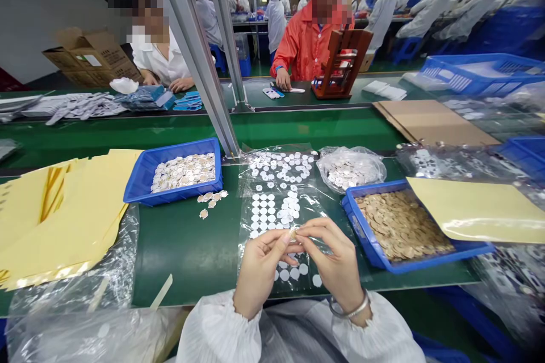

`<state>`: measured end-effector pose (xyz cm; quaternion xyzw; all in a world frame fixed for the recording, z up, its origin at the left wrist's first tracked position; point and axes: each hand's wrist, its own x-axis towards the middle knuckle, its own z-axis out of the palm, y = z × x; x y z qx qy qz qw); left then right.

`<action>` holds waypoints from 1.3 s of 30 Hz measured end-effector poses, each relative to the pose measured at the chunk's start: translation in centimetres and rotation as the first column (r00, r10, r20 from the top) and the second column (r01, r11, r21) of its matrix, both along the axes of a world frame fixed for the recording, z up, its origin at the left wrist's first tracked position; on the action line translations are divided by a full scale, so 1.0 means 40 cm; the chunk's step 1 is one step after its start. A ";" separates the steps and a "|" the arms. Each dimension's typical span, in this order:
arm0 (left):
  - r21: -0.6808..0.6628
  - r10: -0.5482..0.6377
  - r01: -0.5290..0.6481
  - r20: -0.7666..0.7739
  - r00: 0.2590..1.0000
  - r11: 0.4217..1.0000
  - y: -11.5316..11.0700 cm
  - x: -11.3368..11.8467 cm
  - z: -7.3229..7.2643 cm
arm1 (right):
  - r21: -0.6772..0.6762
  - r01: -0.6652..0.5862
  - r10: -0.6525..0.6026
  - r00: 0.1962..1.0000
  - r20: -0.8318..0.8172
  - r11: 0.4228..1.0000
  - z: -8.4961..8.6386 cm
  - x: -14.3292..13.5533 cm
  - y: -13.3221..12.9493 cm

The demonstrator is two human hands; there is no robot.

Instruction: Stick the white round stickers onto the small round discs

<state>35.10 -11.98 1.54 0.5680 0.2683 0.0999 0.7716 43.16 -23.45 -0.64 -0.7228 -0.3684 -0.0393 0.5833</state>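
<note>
My left hand (264, 261) and my right hand (332, 255) meet over the green table, fingertips pinched together on one small round disc (293, 235). Under and beyond them lies a clear plastic sheet with white round discs (264, 211), partly in rows, partly loose; my hands hide some. A blue tray (140, 181) of pale discs stands to the left, with several discs (204, 214) beside it on the table. On the right is a blue tray (361, 232) full of tan discs. Between the trays, beyond my hands, sits a clear bag of white discs (347, 173).
Yellow sheets (97, 198) cover the left side; another yellow sheet (481, 210) overlaps the right tray. A metal post (196, 51) rises behind the left tray. Across the green belt (170, 131), two people work beside a brown wooden rack (340, 65) and cardboard (434, 122).
</note>
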 end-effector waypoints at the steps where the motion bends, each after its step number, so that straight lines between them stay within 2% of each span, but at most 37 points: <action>1: 0.012 0.005 -0.005 0.001 1.000 1.000 -0.003 0.000 0.002 | 0.006 0.007 -0.007 1.000 -0.008 1.000 0.001 0.000 -0.001; 14: 0.106 0.047 -0.048 0.018 0.999 0.993 -0.025 0.002 0.010 | 0.032 0.053 -0.053 0.999 -0.006 0.998 0.003 -0.006 -0.007; 23: 0.156 0.068 -0.070 0.018 0.998 0.985 -0.031 0.002 0.015 | -0.061 -0.089 0.087 0.995 -0.039 0.994 0.011 0.022 -0.015; 30: 0.206 0.080 -0.089 0.052 0.995 0.974 -0.039 -0.001 0.012 | -0.015 0.041 -0.041 0.999 0.019 0.999 0.013 0.011 -0.021; 39: 0.347 0.043 -0.062 0.061 0.997 0.936 -0.041 -0.006 0.007 | -0.046 0.007 -0.001 0.991 0.135 0.999 0.026 0.024 -0.027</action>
